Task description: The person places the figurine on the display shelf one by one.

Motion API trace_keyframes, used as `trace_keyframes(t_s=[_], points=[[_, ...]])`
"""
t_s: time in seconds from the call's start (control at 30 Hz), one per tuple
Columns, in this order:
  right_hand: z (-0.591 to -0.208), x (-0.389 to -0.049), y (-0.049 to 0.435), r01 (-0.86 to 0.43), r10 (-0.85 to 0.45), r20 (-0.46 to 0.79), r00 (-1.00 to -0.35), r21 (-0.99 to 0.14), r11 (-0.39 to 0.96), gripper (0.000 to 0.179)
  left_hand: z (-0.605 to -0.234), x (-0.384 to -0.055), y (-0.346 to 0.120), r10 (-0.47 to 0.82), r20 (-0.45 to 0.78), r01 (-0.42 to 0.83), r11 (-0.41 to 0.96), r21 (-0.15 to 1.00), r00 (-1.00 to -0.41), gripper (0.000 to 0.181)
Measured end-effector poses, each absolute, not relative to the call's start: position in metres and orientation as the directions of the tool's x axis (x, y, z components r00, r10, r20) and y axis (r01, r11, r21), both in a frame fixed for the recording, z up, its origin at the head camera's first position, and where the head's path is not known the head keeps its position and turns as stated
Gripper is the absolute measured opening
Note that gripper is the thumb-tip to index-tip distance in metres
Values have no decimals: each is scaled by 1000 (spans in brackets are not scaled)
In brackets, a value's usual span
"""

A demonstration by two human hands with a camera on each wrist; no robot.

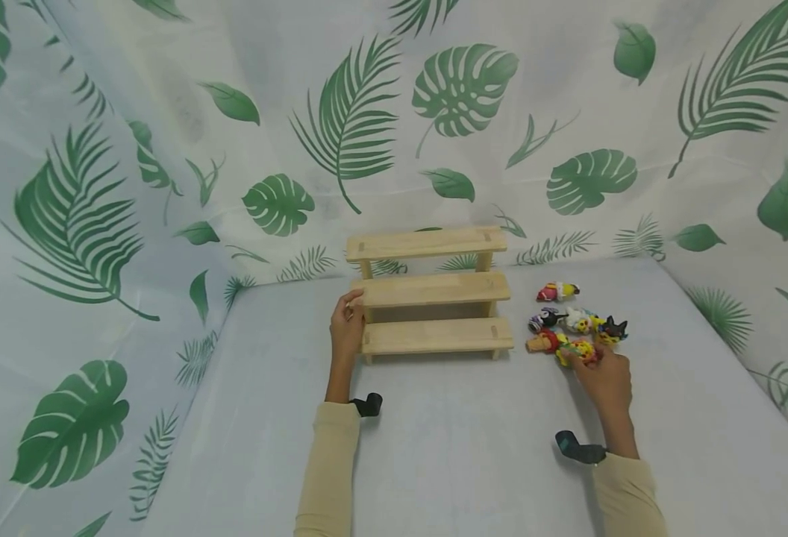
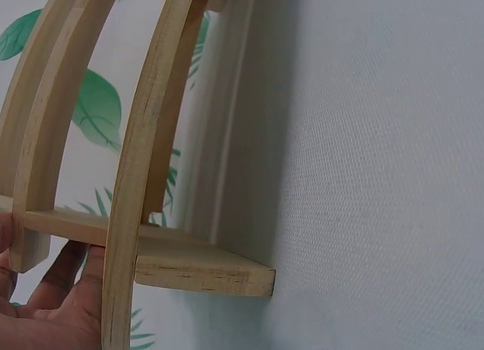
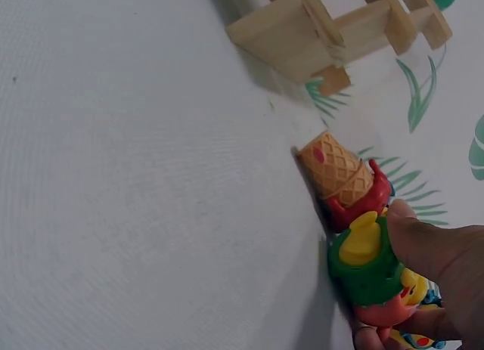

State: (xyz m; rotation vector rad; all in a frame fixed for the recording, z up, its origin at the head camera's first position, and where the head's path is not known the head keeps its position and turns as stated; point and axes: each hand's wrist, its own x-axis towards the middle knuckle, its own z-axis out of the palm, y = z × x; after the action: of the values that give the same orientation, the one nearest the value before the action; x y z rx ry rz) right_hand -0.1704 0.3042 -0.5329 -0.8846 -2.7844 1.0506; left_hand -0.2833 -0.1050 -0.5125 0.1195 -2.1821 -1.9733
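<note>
A three-step wooden display stand [image 1: 434, 289] rises against the back wall. At its left side, my left hand [image 1: 347, 324] grips the frame by the middle step; in the left wrist view the fingers [image 2: 64, 286] reach behind the wood. My right hand [image 1: 605, 379] is over a cluster of small toy figurines, right of the stand. Between thumb and fingers it pinches a green, yellow and pink toy figurine [image 3: 367, 271], which is lying on its side. Close beside that one lies a red figurine with a waffle-cone base [image 3: 336, 168]. The pinching fingertips are partly hidden behind the toy.
Farther back lie a red-and-white figurine [image 1: 557, 291], a black-and-purple one [image 1: 545, 319], a whitish one [image 1: 577, 319] and one with black pointed ears [image 1: 613, 329]. Pale cloth [image 1: 461, 455] covers the table. Leaf-printed sheets [image 1: 535, 97] hang behind and at both sides.
</note>
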Motion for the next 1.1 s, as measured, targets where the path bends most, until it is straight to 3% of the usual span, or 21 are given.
trace_keyframes(t_s=[0.53, 0.77, 1.1], points=[[-542, -169, 300, 440, 540, -100, -836, -711, 549, 82, -512, -284, -103, -205, 109, 89, 105, 990, -973, 26], [-543, -168, 295, 450, 536, -152, -831, -750, 485, 88, -509, -284, -103, -190, 128, 110, 100, 989, -973, 29], [-544, -165, 289, 400, 589, -72, -805, -799, 449, 79, -512, -284, -101, -225, 128, 97, 142, 985, -966, 24]])
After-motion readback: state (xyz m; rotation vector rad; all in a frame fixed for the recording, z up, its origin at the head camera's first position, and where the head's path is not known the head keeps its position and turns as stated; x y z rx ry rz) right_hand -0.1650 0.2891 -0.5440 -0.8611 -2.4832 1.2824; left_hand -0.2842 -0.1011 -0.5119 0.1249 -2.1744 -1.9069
